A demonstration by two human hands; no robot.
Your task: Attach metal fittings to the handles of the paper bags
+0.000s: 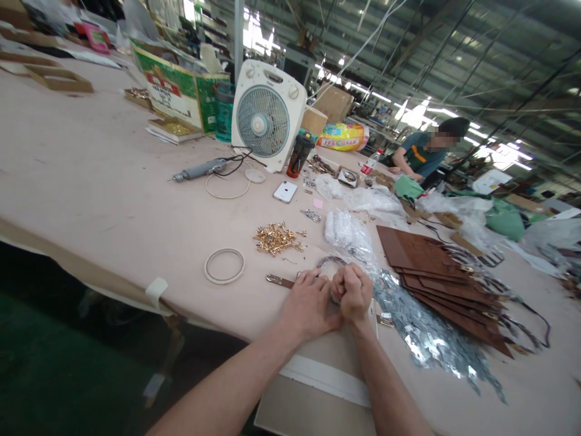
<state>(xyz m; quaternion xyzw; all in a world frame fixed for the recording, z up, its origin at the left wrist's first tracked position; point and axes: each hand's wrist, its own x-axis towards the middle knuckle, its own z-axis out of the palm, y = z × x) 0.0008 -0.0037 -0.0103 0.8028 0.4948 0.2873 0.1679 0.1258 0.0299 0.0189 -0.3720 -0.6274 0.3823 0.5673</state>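
Note:
My left hand (306,303) and my right hand (353,293) are pressed together at the near edge of the long table (91,175), fingers curled round a small part I cannot make out. A brown strap with a metal end (278,280) runs out to the left from under my left hand. A pile of small gold metal fittings (276,237) lies just beyond, and a tape ring (224,266) sits to the left.
A stack of brown leather pieces (436,272) and a heap of silvery plastic bags (422,330) lie to the right. Farther back stand a white fan (265,115), a phone (285,191), a power tool (200,170) and a bottle (299,155). A person (422,154) works at the far end.

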